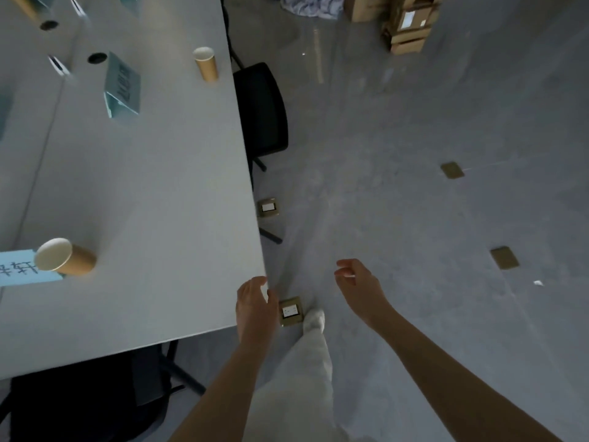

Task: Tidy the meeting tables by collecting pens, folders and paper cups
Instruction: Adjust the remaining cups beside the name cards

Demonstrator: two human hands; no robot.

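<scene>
Head view: both hands' grips loose, empty; 2 tan paper cups (pixel 67 258) on smooth white table (pixel 153 186).

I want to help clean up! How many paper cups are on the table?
3 in view. One paper cup stands near the left edge beside a blue name card, one by the table's right edge farther off, one blurry, top left. More may be out of view.
</scene>
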